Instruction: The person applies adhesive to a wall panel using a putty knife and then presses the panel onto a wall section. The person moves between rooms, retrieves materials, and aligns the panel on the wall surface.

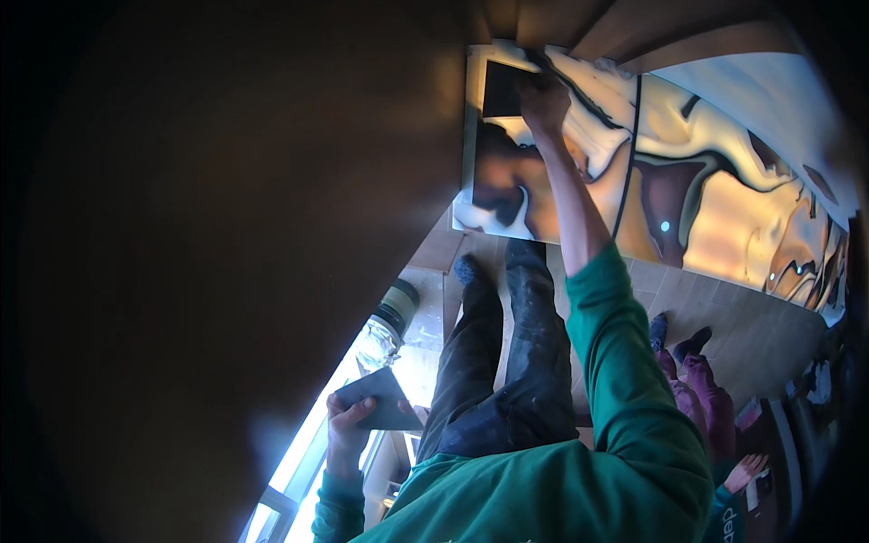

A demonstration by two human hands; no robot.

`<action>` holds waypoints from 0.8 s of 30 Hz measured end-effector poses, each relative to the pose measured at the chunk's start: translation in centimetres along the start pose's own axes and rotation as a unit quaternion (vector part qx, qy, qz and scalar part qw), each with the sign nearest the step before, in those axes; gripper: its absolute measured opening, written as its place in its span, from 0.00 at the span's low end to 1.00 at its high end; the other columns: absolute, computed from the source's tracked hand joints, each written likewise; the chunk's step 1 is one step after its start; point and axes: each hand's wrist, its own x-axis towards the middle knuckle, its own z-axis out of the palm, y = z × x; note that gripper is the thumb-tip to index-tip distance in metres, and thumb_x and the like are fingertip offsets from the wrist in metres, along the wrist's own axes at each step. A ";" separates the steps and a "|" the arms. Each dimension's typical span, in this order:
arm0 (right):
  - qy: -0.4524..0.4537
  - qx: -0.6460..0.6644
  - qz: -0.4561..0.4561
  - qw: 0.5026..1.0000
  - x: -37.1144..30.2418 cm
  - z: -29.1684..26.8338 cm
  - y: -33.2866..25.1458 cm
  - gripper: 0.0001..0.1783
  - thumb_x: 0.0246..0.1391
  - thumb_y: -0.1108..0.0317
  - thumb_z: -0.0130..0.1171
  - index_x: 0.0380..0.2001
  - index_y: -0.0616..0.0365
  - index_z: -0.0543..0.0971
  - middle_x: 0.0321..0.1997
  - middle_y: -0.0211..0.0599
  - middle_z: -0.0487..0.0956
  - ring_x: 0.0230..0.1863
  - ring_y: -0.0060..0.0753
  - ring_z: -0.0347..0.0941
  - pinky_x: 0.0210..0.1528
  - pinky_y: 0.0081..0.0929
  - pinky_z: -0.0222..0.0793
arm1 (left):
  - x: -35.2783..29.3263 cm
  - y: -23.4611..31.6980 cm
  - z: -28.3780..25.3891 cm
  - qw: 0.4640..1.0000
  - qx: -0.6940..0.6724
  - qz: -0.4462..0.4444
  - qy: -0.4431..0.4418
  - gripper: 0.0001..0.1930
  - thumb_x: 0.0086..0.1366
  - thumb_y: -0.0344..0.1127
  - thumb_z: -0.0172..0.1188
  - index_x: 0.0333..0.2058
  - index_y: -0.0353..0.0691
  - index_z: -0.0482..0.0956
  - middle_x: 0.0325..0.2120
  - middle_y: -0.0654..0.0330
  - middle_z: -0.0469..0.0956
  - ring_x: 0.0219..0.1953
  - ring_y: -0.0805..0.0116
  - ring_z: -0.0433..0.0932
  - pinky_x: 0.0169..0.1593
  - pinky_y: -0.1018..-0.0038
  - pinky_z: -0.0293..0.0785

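My left hand, low in the view, is closed on a flat dark grey rectangular plate, its thumb lying across the face. My right arm stretches up to a glossy, mirror-like panel full of warped reflections. Near the panel's far left corner, my right hand is at the right edge of a dark square. Whether that square is an opening or a piece laid on the panel, I cannot tell. Shadow hides the fingers of this hand.
A large dark brown surface fills the left side, close to me. Below are a wooden floor, a stack of rolls or buckets and a bright window. At lower right a co-worker in purple trousers stands near, one hand showing.
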 end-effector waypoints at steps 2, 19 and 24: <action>0.013 0.144 0.063 0.988 -4.0 -3.7 2.0 0.16 0.47 0.64 0.61 0.35 0.67 0.80 0.40 0.51 0.82 0.40 0.48 0.80 0.48 0.46 0.72 | 1.4 0.6 2.4 0.999 -0.015 0.004 -0.038 0.17 0.55 0.33 0.63 0.42 0.29 0.79 0.33 0.55 0.81 0.34 0.64 0.79 0.40 0.72 0.74; -0.311 0.766 0.315 0.466 -25.8 -19.9 -2.6 0.14 0.53 0.71 0.55 0.43 0.62 0.77 0.27 0.33 0.80 0.17 0.25 0.71 0.16 0.17 0.60 | 7.7 3.2 20.5 0.958 -0.152 -0.039 -0.242 0.15 0.60 0.28 0.58 0.47 0.33 0.77 0.43 0.56 0.79 0.46 0.66 0.78 0.53 0.70 0.71; -0.246 0.620 0.358 0.653 -26.5 -23.6 -4.7 0.13 0.50 0.70 0.59 0.41 0.61 0.79 0.32 0.33 0.81 0.25 0.24 0.74 0.27 0.24 0.69 | 9.0 1.5 17.5 0.785 0.394 0.435 -0.197 0.16 0.57 0.22 0.60 0.46 0.34 0.79 0.43 0.53 0.80 0.45 0.64 0.79 0.52 0.70 0.73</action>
